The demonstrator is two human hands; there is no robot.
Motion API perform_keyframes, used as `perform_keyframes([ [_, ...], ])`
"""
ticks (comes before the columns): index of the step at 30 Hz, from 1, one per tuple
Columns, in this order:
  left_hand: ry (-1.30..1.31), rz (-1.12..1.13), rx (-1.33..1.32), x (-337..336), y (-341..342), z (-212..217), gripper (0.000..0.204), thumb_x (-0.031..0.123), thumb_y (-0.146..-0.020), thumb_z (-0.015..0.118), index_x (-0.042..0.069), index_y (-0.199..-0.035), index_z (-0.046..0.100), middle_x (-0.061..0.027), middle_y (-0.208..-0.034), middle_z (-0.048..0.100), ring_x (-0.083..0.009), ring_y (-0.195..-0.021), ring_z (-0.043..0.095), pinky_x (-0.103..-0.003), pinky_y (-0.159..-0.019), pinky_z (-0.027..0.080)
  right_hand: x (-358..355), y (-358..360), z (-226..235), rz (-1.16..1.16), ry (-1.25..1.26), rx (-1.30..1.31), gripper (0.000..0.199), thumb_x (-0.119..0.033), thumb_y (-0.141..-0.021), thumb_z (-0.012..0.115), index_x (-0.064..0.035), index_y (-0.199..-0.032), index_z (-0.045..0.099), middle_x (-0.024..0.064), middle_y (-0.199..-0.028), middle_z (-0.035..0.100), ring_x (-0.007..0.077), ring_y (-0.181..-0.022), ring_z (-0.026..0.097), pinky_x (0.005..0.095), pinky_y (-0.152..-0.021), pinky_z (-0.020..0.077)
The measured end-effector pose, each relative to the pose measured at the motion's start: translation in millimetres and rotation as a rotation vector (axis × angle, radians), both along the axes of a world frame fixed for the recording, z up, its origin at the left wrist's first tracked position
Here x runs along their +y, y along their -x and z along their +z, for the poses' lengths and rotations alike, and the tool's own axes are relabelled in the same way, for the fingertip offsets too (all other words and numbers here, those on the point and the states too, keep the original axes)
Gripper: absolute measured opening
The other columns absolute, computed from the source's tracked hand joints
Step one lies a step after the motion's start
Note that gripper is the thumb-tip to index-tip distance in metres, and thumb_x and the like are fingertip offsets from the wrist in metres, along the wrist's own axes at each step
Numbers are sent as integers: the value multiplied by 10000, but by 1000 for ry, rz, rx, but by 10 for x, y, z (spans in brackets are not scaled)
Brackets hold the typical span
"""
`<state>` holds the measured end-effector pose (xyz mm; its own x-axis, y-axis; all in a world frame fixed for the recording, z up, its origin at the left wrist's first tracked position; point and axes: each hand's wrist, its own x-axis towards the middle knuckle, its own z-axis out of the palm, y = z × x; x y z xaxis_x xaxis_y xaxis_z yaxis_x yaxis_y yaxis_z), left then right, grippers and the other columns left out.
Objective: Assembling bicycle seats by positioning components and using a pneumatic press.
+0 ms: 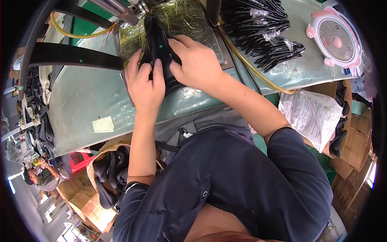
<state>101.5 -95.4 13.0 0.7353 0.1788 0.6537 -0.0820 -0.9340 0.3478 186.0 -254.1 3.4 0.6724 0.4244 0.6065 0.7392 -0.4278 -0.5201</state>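
A glossy black bicycle saddle (155,35) lies on the work plate, its narrow end pointing away from me. My left hand (146,86) grips its left side, with the fingers spread over the edge and surface. From the right, my right hand (196,61) curls its fingers and thumb against the other edge. The undersides of the fingertips are partly hidden. Beneath the saddle is a plate covered in yellowish tape (179,16). A metal rod (125,14) with a fitting comes down just beyond the narrow end.
Dark frame bars (76,56) stand at the left. Yellow hose (262,76) runs right of the plate. Bundled black strips (262,30) and a pink-white fan (336,40) sit on the green table (88,92). Below are a box (86,193) of black pieces and a white bag (310,115).
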Motion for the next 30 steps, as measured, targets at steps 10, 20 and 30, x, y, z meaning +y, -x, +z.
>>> perform_keyframes([
  [10,-11,55,-110,259,-497,-119,223,176,-970,723,6,-828,690,-145,-1171,762,-379,-982,717,-446,-855,577,354,-484,-56,-51,-127,-80,373,-196,-740,743,-96,-1099,743,115,-931,704,353,-777,738,470,-664,606],
  [20,71,44,-51,202,-373,-83,218,170,-970,714,-10,-849,697,-152,-1189,759,-379,-1004,722,-437,-875,578,260,-348,1,-32,-59,5,366,-204,-802,750,-86,-1146,710,121,-1067,742,378,-851,745,463,-713,617],
  [30,-114,-652,124,565,538,397,220,109,-824,801,45,-764,599,-161,-1343,709,-373,-1193,697,-466,-953,592,-446,112,706,496,180,-156,710,-424,-778,890,-85,-1362,669,219,-1427,597,461,-1362,543,550,-1135,460],
])
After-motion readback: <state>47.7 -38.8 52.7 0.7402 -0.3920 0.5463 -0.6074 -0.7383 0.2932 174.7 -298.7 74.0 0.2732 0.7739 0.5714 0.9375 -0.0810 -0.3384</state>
